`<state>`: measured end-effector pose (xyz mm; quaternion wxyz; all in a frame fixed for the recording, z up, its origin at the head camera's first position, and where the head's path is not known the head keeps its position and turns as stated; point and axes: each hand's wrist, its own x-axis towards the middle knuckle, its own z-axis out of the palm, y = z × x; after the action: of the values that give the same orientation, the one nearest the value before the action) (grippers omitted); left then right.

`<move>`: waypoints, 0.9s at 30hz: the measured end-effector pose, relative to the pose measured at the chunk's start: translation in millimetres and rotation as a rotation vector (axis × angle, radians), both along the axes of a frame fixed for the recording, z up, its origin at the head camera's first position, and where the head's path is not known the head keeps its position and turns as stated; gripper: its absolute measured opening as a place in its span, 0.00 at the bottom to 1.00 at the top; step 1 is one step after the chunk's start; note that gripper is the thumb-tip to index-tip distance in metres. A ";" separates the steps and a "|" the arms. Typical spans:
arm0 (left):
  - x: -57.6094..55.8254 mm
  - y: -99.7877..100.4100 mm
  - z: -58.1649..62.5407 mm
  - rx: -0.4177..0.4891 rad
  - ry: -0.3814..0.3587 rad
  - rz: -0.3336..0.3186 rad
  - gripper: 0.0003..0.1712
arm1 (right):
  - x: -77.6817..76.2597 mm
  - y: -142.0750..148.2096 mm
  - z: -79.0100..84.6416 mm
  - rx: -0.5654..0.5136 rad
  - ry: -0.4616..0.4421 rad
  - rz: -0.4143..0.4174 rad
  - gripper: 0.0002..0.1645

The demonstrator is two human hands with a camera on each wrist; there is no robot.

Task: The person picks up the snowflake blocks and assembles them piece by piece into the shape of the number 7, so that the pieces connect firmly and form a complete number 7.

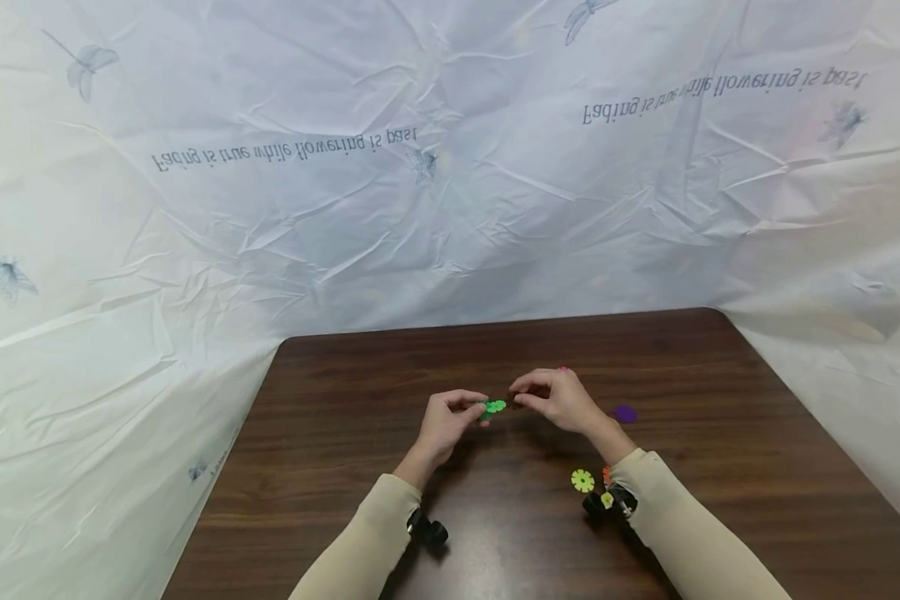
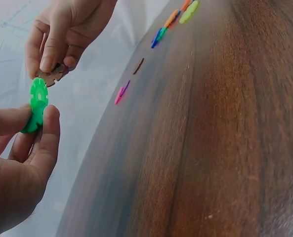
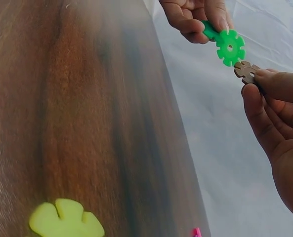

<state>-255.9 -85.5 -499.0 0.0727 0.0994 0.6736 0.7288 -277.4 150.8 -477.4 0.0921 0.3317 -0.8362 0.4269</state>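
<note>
My left hand pinches a pair of joined green notched discs between thumb and fingers. The outer disc is bright green, with a round hole in its middle; the other is partly covered by the fingers. To the right, my right hand pinches a brown notched disc by thumb and fingertips. Both wrist views show the brown disc's edge meeting the rim of the outer green one. Whether their slots interlock, I cannot tell. Both hands are raised above the wooden table.
A yellow disc and an orange disc lie near my right wrist. A purple disc sits right of that hand. Pink, brown and blue pieces also lie on the table. A white printed sheet hangs behind it.
</note>
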 end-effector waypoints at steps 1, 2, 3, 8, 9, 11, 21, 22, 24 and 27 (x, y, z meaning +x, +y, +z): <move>0.1 -0.1 -0.2 0.002 0.001 -0.003 0.16 | 0.1 -0.2 -0.7 -0.009 0.001 0.005 0.09; 0.3 0.0 -0.3 0.004 0.003 -0.005 0.16 | 0.2 -0.5 -1.4 -0.019 0.001 0.010 0.09; 0.4 0.1 -0.3 0.007 0.003 -0.007 0.16 | 0.5 -1.0 -1.7 -0.029 0.001 0.014 0.09; 1.0 0.1 0.4 0.021 0.005 -0.009 0.16 | 0.8 -3.2 -2.9 -0.054 0.007 0.017 0.09; 1.0 0.1 0.4 0.026 0.006 -0.008 0.15 | 0.8 -3.7 -2.7 -0.058 0.007 0.014 0.09; 1.1 0.3 0.7 0.030 0.016 -0.007 0.14 | 1.1 -4.7 -2.4 -0.072 -0.002 0.002 0.08; 0.4 2.1 3.0 -0.005 0.079 0.041 0.07 | 5.0 -11.2 -0.9 -0.156 -0.074 -0.039 0.06; 0.2 2.2 2.9 -0.010 0.079 0.043 0.07 | 5.2 -12.1 -1.7 -0.156 -0.077 -0.045 0.06; 0.4 2.3 3.0 -0.020 0.087 0.045 0.07 | 6.2 -14.7 -2.9 -0.157 -0.078 -0.058 0.06; 0.9 2.5 3.2 -0.040 0.104 0.054 0.07 | 7.8 -18.6 -5.1 -0.148 -0.071 -0.072 0.06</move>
<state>-255.0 -83.0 -495.8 0.0197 0.1175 0.6932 0.7108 -269.7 132.1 -482.5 0.1017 0.2785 -0.8166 0.4953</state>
